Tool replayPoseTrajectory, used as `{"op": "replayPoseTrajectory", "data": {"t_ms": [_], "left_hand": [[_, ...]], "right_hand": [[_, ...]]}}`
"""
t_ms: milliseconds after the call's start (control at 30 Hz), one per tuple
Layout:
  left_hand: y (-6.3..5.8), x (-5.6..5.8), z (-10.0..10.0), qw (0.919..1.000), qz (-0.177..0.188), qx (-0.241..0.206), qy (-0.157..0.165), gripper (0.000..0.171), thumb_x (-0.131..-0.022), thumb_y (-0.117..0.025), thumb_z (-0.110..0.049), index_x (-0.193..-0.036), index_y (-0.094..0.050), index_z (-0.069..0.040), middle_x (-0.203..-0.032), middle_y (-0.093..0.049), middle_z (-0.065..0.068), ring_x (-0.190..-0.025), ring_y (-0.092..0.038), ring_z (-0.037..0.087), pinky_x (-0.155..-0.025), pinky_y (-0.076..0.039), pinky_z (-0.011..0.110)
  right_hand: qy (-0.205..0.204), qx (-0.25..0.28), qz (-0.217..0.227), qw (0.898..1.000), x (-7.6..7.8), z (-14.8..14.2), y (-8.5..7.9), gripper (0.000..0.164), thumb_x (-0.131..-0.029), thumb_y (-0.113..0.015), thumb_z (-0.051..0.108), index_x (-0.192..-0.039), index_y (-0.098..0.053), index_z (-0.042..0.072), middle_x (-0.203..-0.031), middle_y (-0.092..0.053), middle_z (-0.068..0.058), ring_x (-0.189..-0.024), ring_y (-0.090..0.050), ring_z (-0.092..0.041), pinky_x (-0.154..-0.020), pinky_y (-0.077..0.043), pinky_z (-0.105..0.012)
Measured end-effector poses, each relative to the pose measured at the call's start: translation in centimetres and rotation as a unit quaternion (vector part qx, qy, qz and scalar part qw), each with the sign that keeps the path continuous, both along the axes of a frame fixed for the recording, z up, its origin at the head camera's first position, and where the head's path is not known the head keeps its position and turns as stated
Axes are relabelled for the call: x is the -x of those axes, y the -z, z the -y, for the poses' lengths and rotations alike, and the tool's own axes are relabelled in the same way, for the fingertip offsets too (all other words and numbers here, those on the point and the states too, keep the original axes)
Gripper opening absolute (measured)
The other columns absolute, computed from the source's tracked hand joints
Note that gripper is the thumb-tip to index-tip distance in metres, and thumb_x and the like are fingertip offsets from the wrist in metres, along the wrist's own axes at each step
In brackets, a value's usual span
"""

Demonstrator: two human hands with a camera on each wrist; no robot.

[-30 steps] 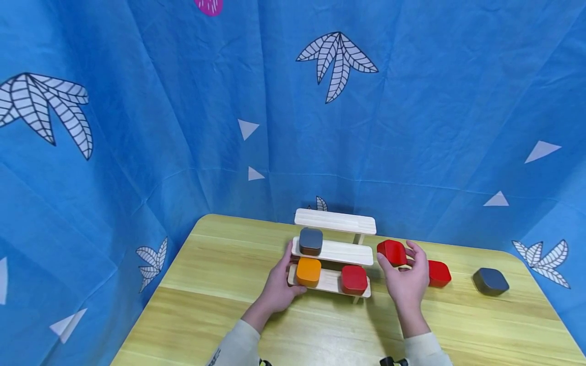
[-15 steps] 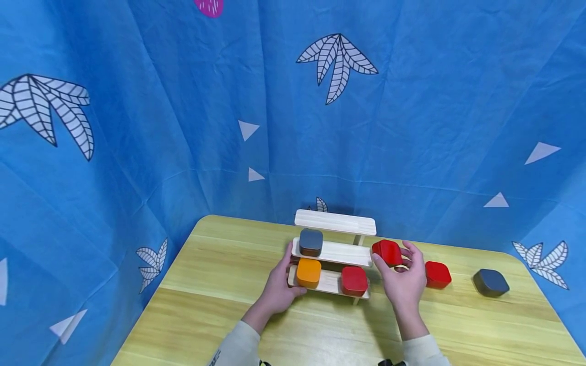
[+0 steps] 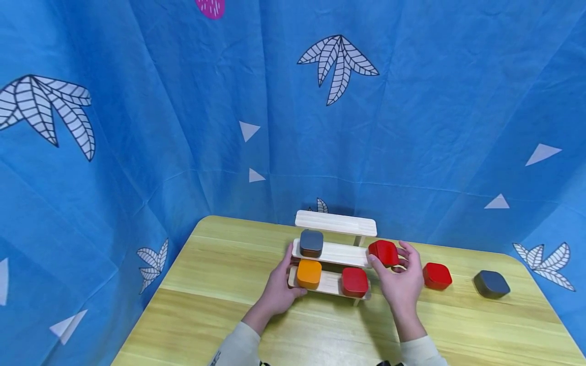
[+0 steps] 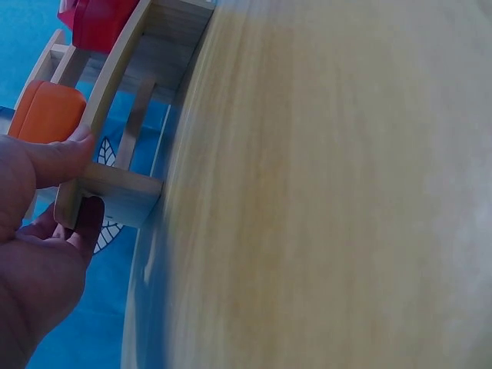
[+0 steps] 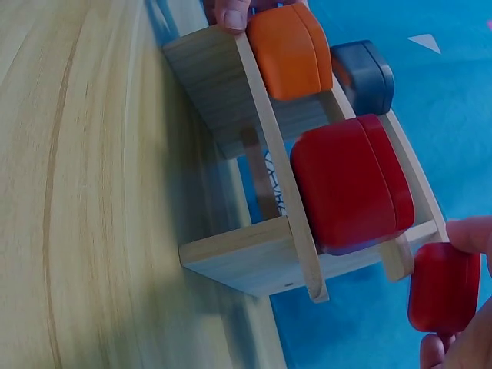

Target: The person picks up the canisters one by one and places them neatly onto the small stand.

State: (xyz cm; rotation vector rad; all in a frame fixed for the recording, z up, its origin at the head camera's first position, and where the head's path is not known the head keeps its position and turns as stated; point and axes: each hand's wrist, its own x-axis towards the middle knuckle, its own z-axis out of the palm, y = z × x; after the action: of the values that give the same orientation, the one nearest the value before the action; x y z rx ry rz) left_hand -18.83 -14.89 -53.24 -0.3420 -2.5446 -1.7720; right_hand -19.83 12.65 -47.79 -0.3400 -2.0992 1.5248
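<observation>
Left hand (image 3: pixel 276 288) grips the pale wooden three-tier rack (image 3: pixel 341 253) at left; right hand (image 3: pixel 404 284) pinches a red rounded-square block (image 3: pixel 383 252). Sleeve print (image 3: pixel 215 359): illegible.

From where I stand, the middle shelf (image 3: pixel 345 253) offers open board between the dark box (image 3: pixel 312 243) on its left and the held red box (image 3: pixel 384 252) at its right end. The top shelf (image 3: pixel 335 222) rises behind, bare along its length, with the blue curtain (image 3: pixel 412 127) close at its back. Below, the orange box (image 3: pixel 309 273) and front red box (image 3: pixel 354 282) leave a gap between them. The left grip (image 3: pixel 277 288) blocks the rack's (image 4: pixel 127 194) left end. Right of the right grip (image 3: pixel 403 284), a loose red box (image 3: pixel 437 276) crowds the way — then free table (image 3: pixel 320 335) runs to the far dark box (image 3: pixel 492 283). Between the forearms, the table lies open.
</observation>
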Motion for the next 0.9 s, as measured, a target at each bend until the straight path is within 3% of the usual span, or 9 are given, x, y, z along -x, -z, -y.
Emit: {"op": "replayPoseTrajectory", "data": {"t_ms": [500,900], "left_hand": [[0.0,0.0,0.0,1.0000,0.004,0.001,0.000,0.127,-0.075,-0.081,0.012,-0.161,-0.001,-0.036,-0.148,-0.044,0.002,-0.132,-0.046,0.025,-0.106,-0.041,0.039],[-0.2,0.0,0.1,1.0000,0.008,-0.002,0.002,0.126,-0.075,-0.081,0.013,-0.161,-0.002,-0.034,-0.149,-0.044,0.002,-0.132,-0.047,0.024,-0.107,-0.041,0.038]], "right_hand": [[-0.021,0.006,-0.033,0.999,0.0,1.1,-0.3,0.076,-0.072,-0.092,0.017,-0.137,-0.054,0.009,-0.126,-0.061,-0.009,-0.100,-0.054,-0.022,-0.078,-0.045,-0.040],[-0.030,-0.016,-0.025,0.999,0.3,1.8,-0.3,0.079,-0.069,-0.093,0.017,-0.138,-0.055,0.012,-0.126,-0.060,-0.006,-0.101,-0.054,-0.021,-0.078,-0.044,-0.039]]}}
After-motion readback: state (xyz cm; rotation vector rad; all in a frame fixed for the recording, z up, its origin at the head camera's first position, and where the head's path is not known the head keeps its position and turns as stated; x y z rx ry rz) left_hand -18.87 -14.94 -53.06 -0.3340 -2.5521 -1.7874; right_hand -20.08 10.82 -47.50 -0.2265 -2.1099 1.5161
